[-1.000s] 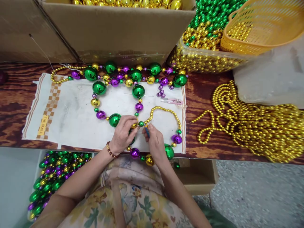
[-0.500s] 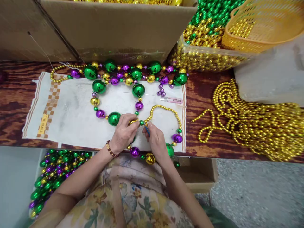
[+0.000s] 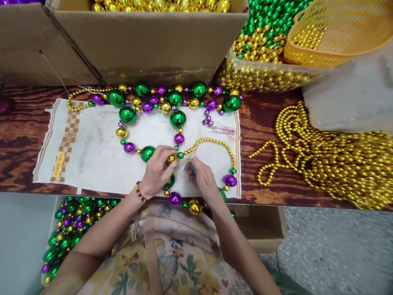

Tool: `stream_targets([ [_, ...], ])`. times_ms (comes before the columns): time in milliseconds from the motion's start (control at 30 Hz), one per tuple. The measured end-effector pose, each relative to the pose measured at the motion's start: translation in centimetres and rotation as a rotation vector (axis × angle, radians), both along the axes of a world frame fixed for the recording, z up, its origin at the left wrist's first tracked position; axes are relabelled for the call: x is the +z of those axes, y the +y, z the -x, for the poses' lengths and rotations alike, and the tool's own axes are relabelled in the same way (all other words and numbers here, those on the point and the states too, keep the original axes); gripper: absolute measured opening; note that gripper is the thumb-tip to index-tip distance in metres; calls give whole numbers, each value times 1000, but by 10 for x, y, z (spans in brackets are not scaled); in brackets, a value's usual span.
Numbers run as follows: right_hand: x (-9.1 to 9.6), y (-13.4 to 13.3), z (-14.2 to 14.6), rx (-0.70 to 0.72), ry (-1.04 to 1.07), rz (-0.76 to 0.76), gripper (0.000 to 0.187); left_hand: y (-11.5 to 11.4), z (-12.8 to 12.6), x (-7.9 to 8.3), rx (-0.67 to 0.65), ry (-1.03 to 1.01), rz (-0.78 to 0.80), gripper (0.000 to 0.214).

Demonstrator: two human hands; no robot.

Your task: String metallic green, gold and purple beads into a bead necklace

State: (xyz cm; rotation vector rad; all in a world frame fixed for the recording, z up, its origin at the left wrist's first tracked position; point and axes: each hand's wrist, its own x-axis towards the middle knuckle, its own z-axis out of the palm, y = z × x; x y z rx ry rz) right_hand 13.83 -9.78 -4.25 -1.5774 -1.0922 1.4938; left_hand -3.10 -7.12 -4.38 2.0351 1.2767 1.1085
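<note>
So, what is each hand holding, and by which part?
The left hand pinches the bead strand at a gold bead beside a small green one; the right hand grips a small blue tool, exact part hidden.

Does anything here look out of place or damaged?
Nothing looks plainly broken or spilled. The white towel has greyish smudges and dark specks, so it looks soiled. To its right, a strand of gold beads straggles out from the heaped pile, which looks a bit untidy.
</note>
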Motion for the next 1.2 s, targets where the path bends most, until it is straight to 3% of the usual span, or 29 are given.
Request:
stream_targets([
  [100, 10, 9, -9, -8, -70, -148, 33, 12, 5, 13, 20, -105, 143, 12],
  [200, 23, 28, -18, -14, -248, -441, 13, 27, 14, 25, 20, -197, 325, 14],
  [300, 31, 52, -21, 109, -331, -690, 17, 40, 24, 36, 9, -307, 482, 19],
  [400, 31, 69, -15, 260, -357, -771, 20, 48, 30, 46, -30, -329, 552, 23],
  [500, 30, 77, -11, 381, -409, -775, 12, 49, 33, 54, -90, -146, 477, 23],
  [600, 30, 88, -27, 448, -521, -723, 9, 47, 37, 55, -143, 21, 388, 22],
  [733, 25, 116, -78, 274, -960, -386, 26, 42, 44, 53, -129, 56, 404, 25],
  [800, 18, 131, -103, 295, -1132, -252, 30, 41, 49, 54, -94, 31, 428, 30],
  [933, 0, 145, -130, 383, -1298, -315, 34, 40, 59, 63, -29, 20, 407, 29],
  [1067, 0, 134, -123, 300, -1130, -548, 29, 40, 65, 67, 8, -24, 284, 24],
  [1200, 20, 115, -77, 504, -574, -715, 25, 42, 62, 71, 2, -72, 178, 18],
])
